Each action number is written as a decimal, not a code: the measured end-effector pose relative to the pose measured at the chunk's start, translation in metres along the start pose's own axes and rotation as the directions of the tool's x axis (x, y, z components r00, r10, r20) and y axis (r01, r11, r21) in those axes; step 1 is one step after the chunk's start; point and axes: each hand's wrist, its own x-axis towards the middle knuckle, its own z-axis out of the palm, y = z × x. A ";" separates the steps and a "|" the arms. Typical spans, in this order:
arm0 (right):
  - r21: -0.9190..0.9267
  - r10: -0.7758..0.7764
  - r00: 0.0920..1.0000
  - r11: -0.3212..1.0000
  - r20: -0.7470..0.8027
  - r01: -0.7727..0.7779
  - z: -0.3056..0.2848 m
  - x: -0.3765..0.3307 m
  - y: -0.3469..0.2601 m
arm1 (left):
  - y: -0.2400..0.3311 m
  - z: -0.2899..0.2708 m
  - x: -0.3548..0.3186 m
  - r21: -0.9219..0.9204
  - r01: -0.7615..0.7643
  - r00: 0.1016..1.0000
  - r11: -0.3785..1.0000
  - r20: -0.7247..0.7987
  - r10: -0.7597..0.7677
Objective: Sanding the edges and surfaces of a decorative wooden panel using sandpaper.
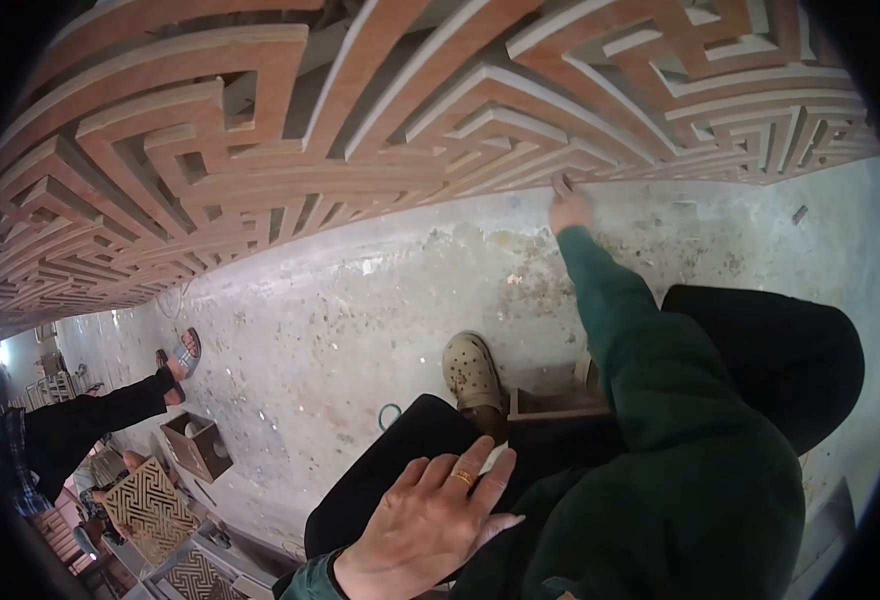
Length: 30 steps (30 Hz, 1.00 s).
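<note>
A large reddish-brown wooden lattice panel (380, 150), cut in an angular maze pattern, spans the far side. My right hand (571, 207) reaches out to its lower edge; the fingers are drawn together there, and what they hold, if anything, is too small to make out. My left hand (425, 525) is near me over my dark-trousered leg, back of the hand up, with a gold ring (463, 477) on one finger. Between two of its fingers shows a small white piece (494, 457), whose kind I cannot tell.
Stained concrete floor (320, 330) lies beneath the panel. By my clog (472, 368) is a low wooden stool-like frame (550, 402). At left, another person's leg (110, 412) extends beside a brown open box (197, 447). Smaller lattice panels (150, 508) stand at lower left.
</note>
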 end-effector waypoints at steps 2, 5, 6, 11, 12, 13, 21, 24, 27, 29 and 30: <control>0.103 -0.025 0.998 0.995 0.063 0.018 0.005 0.005 -0.004 | -0.001 -0.001 0.000 0.063 0.051 0.998 0.997 0.024 -0.053; 0.006 -0.125 0.990 0.992 -0.061 0.125 0.009 0.014 -0.001 | -0.002 -0.003 -0.001 0.092 0.060 0.998 0.994 -0.003 -0.060; -0.062 -0.157 0.984 0.986 -0.081 0.152 0.010 0.015 0.002 | -0.001 -0.004 -0.001 0.083 0.062 0.998 0.995 -0.015 -0.061; 0.030 -0.019 0.999 0.999 -0.027 0.020 0.017 0.014 0.010 | 0.004 -0.002 0.001 0.058 0.014 1.000 0.998 0.013 -0.015; 0.034 0.039 0.999 0.999 0.010 -0.039 0.020 0.014 0.007 | 0.004 -0.002 0.003 0.050 0.004 0.999 0.999 0.035 -0.006; 0.076 0.030 0.995 0.996 0.092 -0.037 0.020 0.013 0.006 | 0.003 -0.001 0.003 0.106 0.047 0.991 0.993 0.124 -0.060; -0.207 -0.025 0.995 0.977 0.099 0.045 -0.002 0.003 -0.004 | 0.000 0.002 0.000 0.090 0.048 0.999 0.995 -0.029 -0.045; 0.073 -0.098 0.987 0.993 0.125 0.089 0.001 -0.001 -0.008 | 0.001 0.004 0.000 0.091 0.061 0.998 0.994 -0.007 -0.061; 0.067 -0.048 0.992 0.997 0.116 0.041 0.010 0.003 -0.006 | 0.001 0.003 0.001 0.140 0.069 0.998 0.988 -0.008 -0.068; 0.091 -0.087 0.989 0.993 0.120 0.076 0.016 0.010 0.000 | 0.000 0.003 0.000 0.096 0.092 0.996 0.991 0.007 -0.093; 0.101 -0.096 0.990 0.991 0.103 0.086 0.019 0.014 0.005 | 0.000 0.003 -0.001 0.092 0.090 0.996 0.992 -0.004 -0.090</control>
